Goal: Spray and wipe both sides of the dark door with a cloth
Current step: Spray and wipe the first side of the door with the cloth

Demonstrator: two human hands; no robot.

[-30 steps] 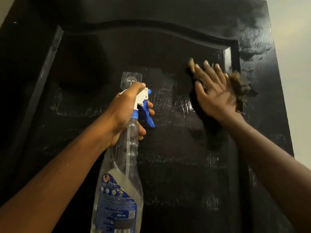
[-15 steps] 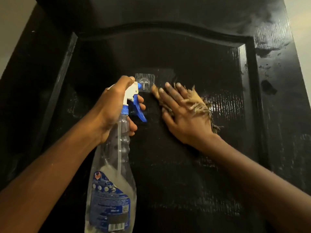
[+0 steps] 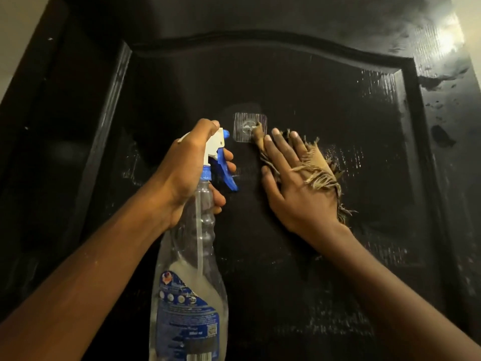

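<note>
- Left grip [image 3: 187, 173], centre of the frame, is curled round the neck of the spray bottle [image 3: 194, 277], with fingers at its blue trigger [image 3: 225, 173].
- Right grip [image 3: 294, 183], just to its right, lies spread flat and presses the frayed tan cloth [image 3: 321, 165] against the dark door [image 3: 312, 82].
- The cloth's tip touches a clear stick-on hook [image 3: 244, 126] just above the fingertips.
- The door fills the frame; wet streaks shine at right.

Clear stick-on hook [image 3: 243, 121] at centre; pale wall [image 3: 15, 27] upper left.
</note>
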